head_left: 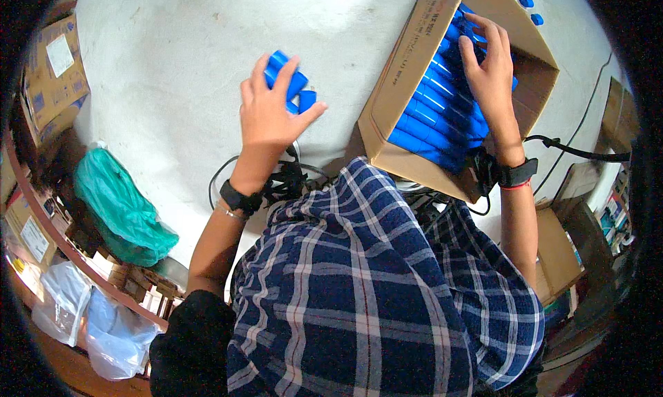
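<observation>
My left hand (268,110) is over the pale floor with its fingers spread around a few short blue cylinders (295,84). One blue cylinder (307,101) lies between the thumb and index finger; the palm side is hidden. On the right, an open cardboard box (397,72) holds tight rows of the same blue cylinders (429,114). My right hand (492,69) reaches into it, thumb and fingers curled about a blue cylinder (474,29) near the far end. That piece is in shadow and partly covered.
Two small blue pieces (532,10) lie beyond the box. Black cables (577,150) run beside it. A green plastic bag (121,207), a carton (55,72) and clear plastic bags (114,335) stand at the left. A plaid cloth (373,279) covers my lap.
</observation>
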The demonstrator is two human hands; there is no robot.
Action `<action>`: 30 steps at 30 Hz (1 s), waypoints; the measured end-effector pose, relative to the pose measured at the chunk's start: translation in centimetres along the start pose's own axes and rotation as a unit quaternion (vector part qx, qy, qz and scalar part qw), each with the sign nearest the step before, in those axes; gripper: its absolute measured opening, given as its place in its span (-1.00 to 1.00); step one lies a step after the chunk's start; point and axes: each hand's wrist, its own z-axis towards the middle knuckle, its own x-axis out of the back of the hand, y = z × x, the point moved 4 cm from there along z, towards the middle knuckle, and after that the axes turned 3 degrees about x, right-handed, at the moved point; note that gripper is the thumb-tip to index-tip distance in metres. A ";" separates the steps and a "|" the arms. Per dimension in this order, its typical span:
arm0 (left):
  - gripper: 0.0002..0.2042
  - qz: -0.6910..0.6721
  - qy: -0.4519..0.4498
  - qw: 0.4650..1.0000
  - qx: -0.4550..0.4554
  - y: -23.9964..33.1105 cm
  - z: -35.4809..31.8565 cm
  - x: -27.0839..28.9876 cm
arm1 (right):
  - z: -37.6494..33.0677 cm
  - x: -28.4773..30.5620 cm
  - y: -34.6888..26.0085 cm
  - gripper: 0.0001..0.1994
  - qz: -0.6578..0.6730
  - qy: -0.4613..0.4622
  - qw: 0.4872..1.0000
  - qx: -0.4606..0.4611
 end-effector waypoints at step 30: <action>-0.22 -0.805 -0.390 0.447 0.021 13.1 4.1 5.1 | -1.2 2.5 -11.5 -0.55 0.450 -0.107 0.881 -0.099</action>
